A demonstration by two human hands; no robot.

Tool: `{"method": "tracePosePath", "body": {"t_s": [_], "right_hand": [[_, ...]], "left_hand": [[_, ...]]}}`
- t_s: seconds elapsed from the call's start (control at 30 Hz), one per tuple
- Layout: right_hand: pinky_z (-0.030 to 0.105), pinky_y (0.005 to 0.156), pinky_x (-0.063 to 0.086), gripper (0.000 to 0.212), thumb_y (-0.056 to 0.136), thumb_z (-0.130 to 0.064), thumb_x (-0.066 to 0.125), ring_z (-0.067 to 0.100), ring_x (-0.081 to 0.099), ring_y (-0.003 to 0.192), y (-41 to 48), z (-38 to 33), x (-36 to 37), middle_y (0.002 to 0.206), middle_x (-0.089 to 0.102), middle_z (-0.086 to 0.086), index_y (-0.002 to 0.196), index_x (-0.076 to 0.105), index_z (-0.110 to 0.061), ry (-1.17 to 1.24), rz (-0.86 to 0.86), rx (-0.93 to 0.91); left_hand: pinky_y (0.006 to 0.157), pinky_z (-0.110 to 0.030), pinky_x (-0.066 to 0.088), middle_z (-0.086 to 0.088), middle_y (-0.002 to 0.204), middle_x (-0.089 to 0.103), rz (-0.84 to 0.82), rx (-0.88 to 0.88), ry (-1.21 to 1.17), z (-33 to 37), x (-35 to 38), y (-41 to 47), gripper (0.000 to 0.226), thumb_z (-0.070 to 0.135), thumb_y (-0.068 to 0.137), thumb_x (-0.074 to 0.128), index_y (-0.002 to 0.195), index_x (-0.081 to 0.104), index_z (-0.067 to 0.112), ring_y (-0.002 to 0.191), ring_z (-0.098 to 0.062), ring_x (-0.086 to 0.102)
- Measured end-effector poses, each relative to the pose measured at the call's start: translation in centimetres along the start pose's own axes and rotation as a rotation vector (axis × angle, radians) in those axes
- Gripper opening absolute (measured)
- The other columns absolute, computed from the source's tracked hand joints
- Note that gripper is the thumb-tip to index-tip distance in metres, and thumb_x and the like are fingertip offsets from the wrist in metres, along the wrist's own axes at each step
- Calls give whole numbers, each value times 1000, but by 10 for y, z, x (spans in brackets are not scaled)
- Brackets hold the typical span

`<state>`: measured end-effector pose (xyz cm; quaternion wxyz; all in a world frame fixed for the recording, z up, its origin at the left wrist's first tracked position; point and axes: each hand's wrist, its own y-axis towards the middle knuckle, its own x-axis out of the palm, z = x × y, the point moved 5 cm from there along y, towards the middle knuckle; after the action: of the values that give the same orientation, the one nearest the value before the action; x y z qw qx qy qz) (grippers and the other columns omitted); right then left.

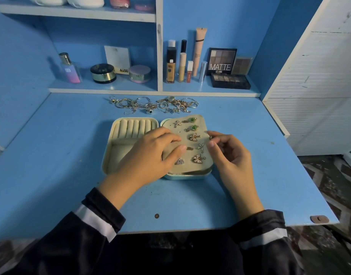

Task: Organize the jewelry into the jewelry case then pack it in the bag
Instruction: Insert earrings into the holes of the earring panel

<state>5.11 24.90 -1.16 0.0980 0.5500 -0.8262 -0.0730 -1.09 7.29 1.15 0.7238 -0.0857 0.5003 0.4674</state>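
A home dressing corner; blue vanity desk (71, 155); cosmetics (220, 62) lining its shelf (111, 89)

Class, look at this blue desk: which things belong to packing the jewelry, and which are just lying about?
Job: pale green open jewelry case; its beige panel of pinned earrings; heap of loose gold and silver rings and chains.
Lying about: pink-and-purple perfume bottle; round black-and-gold compact; tall foundation bottle; black "MATTE" eyeshadow palette.
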Motion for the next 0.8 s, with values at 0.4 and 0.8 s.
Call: {"method": "tracePosePath", "body": {"t_s": [0.4,0.8], "right_hand": [[34,95,50,9,89,-11,60,20,64,113,10,-30,20,114,70,12,85,60,-3,243,-70,39],[29,87,51,6,94,-8,58,20,65,97,19,-34,50,105,69,14,88,60,-6,287,-139,67]], "left_hand": [[94,-8,37,22,130,46,-76,-80,-90,3,-12,-17,92,78,60,61,136,50,27,112,9,46],[89,-4,41,17,119,61,-27,-187,-385,-13,-23,-27,71,63,64,65,128,54,32,108,11,55]]}}
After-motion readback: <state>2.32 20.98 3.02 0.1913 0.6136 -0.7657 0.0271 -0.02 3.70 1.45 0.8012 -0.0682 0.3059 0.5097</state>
